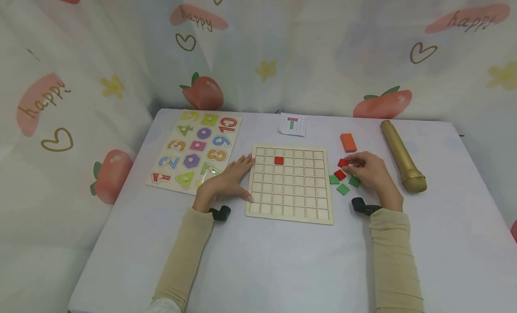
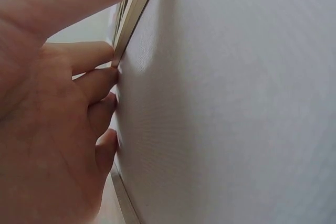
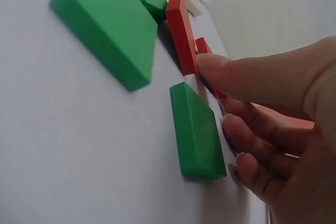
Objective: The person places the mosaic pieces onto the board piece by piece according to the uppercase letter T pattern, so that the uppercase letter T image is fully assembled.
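Note:
A square wooden grid board lies in the middle of the table, with one red square tile in its second row. Along the board's left edge rests my left hand, thumb spread from the fingers; the left wrist view shows its fingertips down at the tabletop. To the right of the board, my right hand pinches another red square tile between thumb and index finger. Close by lie a loose red tile and three green tiles, one green tile right below the thumb in the right wrist view.
A number-and-shape puzzle board lies at the left, partly behind my left hand. A small pattern card with a coloured T stands behind the grid board. An orange block and a gold microphone-shaped object lie at the right.

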A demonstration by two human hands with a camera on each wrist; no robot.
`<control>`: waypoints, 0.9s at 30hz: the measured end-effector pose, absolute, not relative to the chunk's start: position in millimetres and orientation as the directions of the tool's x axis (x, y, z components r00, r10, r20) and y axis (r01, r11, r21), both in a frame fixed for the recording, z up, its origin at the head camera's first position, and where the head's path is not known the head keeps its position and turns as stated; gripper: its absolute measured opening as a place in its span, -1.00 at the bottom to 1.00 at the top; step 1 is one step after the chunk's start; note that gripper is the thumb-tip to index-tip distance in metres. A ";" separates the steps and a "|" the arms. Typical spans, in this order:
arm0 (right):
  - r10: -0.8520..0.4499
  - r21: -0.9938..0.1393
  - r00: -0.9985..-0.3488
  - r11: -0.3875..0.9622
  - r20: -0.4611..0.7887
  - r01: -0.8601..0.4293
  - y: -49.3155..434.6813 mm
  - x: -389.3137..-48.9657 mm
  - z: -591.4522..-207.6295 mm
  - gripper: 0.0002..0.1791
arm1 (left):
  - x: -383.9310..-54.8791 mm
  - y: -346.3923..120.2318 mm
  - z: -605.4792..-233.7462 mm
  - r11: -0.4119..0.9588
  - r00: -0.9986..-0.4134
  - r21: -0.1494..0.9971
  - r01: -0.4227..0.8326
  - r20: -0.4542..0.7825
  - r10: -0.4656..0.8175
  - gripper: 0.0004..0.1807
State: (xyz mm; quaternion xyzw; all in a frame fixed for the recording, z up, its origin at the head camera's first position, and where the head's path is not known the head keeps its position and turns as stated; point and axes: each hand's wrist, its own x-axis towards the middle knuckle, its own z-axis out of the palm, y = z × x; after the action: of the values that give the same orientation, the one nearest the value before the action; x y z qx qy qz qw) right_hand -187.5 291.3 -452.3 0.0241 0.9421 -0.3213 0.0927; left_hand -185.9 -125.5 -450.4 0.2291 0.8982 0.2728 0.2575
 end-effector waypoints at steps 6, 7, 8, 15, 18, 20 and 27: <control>-0.002 -0.608 -0.984 0.787 -0.178 0.108 289.1 -187.6 -453.0 -0.51 | -185.1 -124.0 -449.4 0.752 -0.766 0.604 0.265 -0.342 0.544 0.34; 0.000 -0.610 -0.984 0.785 -0.176 0.110 288.7 -187.7 -453.1 -0.51 | -185.0 -123.8 -449.1 0.751 -0.767 0.605 0.263 -0.342 0.544 0.35; 0.002 -0.611 -0.985 0.784 -0.174 0.109 288.4 -187.8 -453.2 -0.51 | -185.1 -123.7 -449.0 0.750 -0.767 0.608 0.261 -0.341 0.543 0.35; -0.011 -0.628 -0.989 0.773 -0.151 0.087 280.4 -187.6 -450.2 -0.52 | -185.8 -124.2 -450.5 0.748 -0.767 0.610 0.263 -0.338 0.545 0.35; -0.027 -0.633 -0.991 0.772 -0.129 0.061 275.2 -188.5 -448.3 -0.53 | -186.3 -124.8 -451.5 0.748 -0.767 0.610 0.262 -0.338 0.545 0.35; -0.032 -0.631 -0.993 0.774 -0.117 0.049 270.8 -189.2 -447.2 -0.54 | -186.7 -125.1 -452.5 0.748 -0.767 0.609 0.264 -0.337 0.546 0.34; -0.062 -0.630 -0.992 0.776 -0.110 0.022 252.5 -190.5 -447.3 -0.54 | -186.6 -125.4 -451.7 0.751 -0.764 0.605 0.265 -0.343 0.546 0.35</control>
State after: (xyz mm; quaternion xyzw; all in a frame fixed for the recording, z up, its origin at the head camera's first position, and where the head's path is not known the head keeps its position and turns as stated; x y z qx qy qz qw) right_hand -190.5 252.5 -447.3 -0.0105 0.9403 -0.3344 0.0625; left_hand -186.6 -125.4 -451.7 0.2257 0.8991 0.2712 0.2590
